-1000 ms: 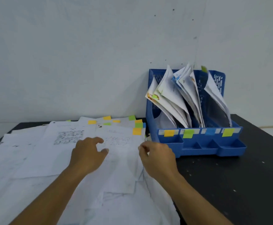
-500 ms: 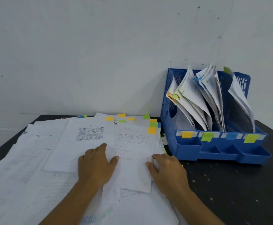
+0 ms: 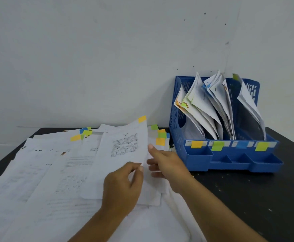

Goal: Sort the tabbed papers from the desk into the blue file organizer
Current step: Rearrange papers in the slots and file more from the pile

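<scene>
A white sheet with a yellow tab [image 3: 120, 154] is lifted at its right edge above the spread of tabbed papers [image 3: 43, 173] on the black desk. My left hand [image 3: 123, 187] pinches that sheet's lower right edge. My right hand [image 3: 167, 165] grips the same edge higher up, thumb on top and fingers behind the paper. The blue file organizer [image 3: 202, 161] stands to the right against the wall. Its slots hold leaning papers, and its front carries yellow, green, blue and lime labels.
More tabbed sheets [image 3: 160, 137] lie under the lifted one, close to the organizer's left wall. Bare black desk [image 3: 247, 198] lies in front of and right of the organizer. A white wall [image 3: 90, 58] rises directly behind everything.
Both hands lay flat on the pile before. Now they have taken hold of a yellow-tabbed sheet and raised its right edge off the pile. The view shifted left.
</scene>
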